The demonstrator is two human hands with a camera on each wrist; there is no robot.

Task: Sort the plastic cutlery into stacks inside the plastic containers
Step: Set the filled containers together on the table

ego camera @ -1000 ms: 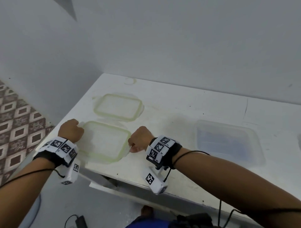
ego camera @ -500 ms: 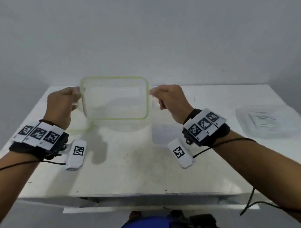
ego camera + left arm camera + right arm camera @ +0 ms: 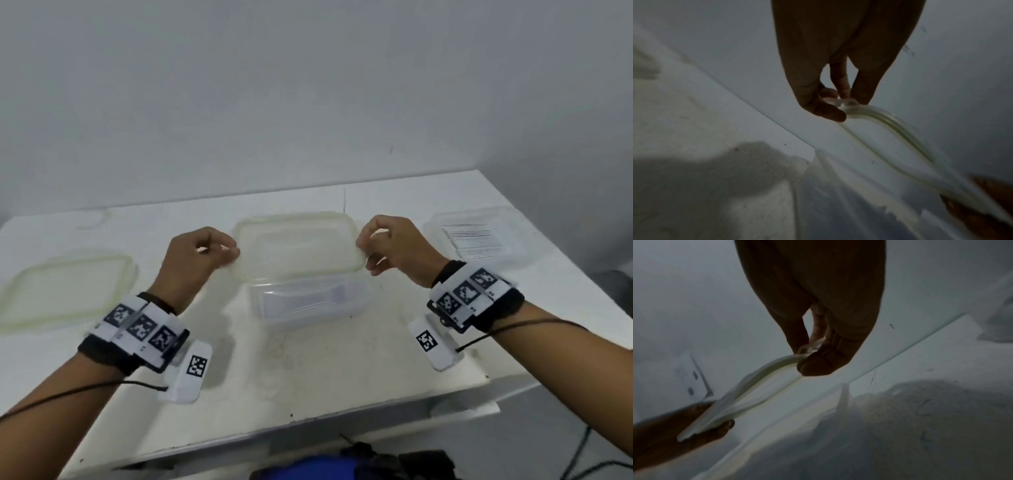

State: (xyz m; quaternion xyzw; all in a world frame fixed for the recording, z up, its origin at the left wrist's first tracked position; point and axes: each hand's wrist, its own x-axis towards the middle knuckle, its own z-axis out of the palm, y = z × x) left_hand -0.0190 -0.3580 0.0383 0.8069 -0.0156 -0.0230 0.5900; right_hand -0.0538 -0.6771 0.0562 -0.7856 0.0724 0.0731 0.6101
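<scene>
A clear lid with a greenish rim [image 3: 296, 245] hangs in the air just above an open clear plastic container [image 3: 308, 301] at the table's middle. My left hand [image 3: 219, 251] pinches the lid's left tab [image 3: 840, 104], thumb below. My right hand [image 3: 368, 250] pinches the right tab [image 3: 807, 350]. Faint clear cutlery seems to lie inside the container; I cannot tell which kind. A second clear container [image 3: 476, 240] stands at the far right with pale cutlery stacked in it.
Another green-rimmed lid [image 3: 65, 291] lies flat at the table's left. The white table [image 3: 308, 377] has its front edge close to me and a grey wall behind it. Cables run from both wrists.
Both hands lifted the lid off the table's left side, carried it right and lowered it from upright to nearly flat over the middle container. My head turned right.
</scene>
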